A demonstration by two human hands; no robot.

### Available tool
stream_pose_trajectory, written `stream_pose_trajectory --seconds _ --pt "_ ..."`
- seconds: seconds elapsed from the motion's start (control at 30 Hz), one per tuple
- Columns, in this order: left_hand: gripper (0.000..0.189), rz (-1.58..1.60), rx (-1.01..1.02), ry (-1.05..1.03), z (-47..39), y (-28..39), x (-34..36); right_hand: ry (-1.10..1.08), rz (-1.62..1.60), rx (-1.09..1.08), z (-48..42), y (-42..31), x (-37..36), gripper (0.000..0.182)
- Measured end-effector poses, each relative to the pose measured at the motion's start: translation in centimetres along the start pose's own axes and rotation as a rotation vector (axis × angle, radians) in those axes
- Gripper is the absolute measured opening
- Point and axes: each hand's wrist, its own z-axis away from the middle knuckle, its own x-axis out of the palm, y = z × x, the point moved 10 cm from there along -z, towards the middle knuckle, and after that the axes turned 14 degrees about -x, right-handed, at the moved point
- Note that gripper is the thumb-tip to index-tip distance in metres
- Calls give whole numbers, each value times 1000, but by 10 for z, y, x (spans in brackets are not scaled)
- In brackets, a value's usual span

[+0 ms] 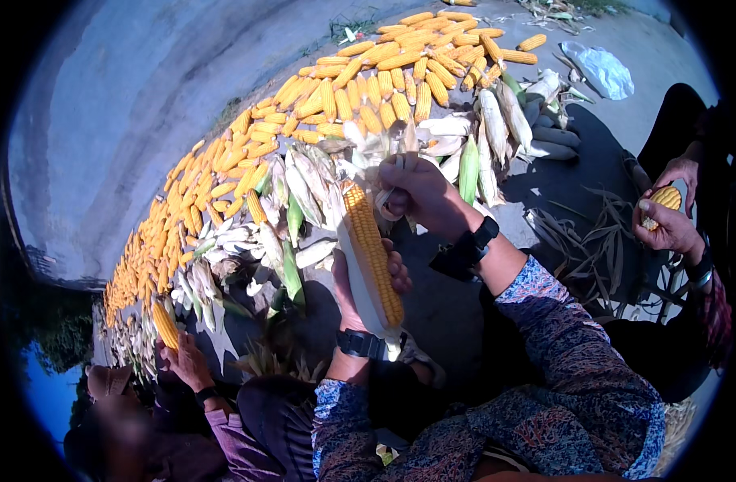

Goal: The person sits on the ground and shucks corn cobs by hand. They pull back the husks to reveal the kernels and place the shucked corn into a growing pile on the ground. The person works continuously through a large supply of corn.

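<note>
My left hand [351, 295] holds a partly husked ear of corn [371, 250] from beneath, its fingers wrapped around the yellow cob. Pale husk [357, 277] still covers one side of the ear down to the stem end near my left wrist. Just right of the ear's upper tip, my right hand [404, 187] is closed on strips of dry husk [385, 197]. Unhusked ears [305, 193], pale and green, lie on the ground beyond my hands. Behind them spreads a long heap of bare yellow ears [320, 99].
A person at the left holds a bare ear [165, 325]. At the right another person's hands grip an ear [663, 205], above loose husks [591, 241]. More unhusked ears [506, 120] lie ahead, with a clear plastic bag [600, 69] on the concrete beyond.
</note>
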Motion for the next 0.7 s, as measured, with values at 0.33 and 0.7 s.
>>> stream_pose_trajectory --seconds 0.33,0.7 --pt "73 39 85 74 -4 16 -13 -199 -96 9 9 -13 24 17" --pt "74 180 151 89 -4 32 -31 -449 -300 44 30 -29 48 26"
